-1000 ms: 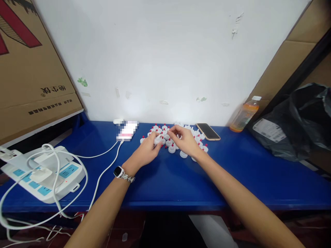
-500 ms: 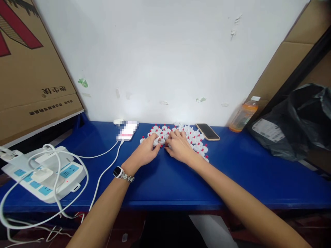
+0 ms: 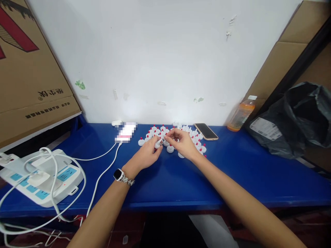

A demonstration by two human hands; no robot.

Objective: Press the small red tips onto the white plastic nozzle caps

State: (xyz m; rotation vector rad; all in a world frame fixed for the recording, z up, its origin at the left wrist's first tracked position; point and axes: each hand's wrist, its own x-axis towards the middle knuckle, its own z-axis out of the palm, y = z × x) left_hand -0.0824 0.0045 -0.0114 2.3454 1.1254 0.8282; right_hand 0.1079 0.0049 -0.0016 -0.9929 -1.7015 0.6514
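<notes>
Several small white caps with red tips [image 3: 160, 132] lie clustered on the blue table [image 3: 168, 179] near the wall. My left hand [image 3: 147, 153], with a watch on its wrist, pinches one white cap [image 3: 157, 144] at the front left of the cluster. My right hand [image 3: 182, 143] rests over the cluster's right side, its fingertips meeting the left hand's at that cap. Whether the right hand holds a piece of its own is hidden by the fingers.
A phone on a white cable [image 3: 125, 132] lies left of the caps, and another phone [image 3: 206, 131] lies right. An orange drink bottle [image 3: 241, 114] and a black bag [image 3: 292, 120] stand at right. A power strip with cables [image 3: 38, 175] sits left, under a cardboard box [image 3: 28, 69].
My right hand came down onto the caps close to the left hand, then lifted slightly; its fingertips now meet the left hand's. The camera view shifted a little.
</notes>
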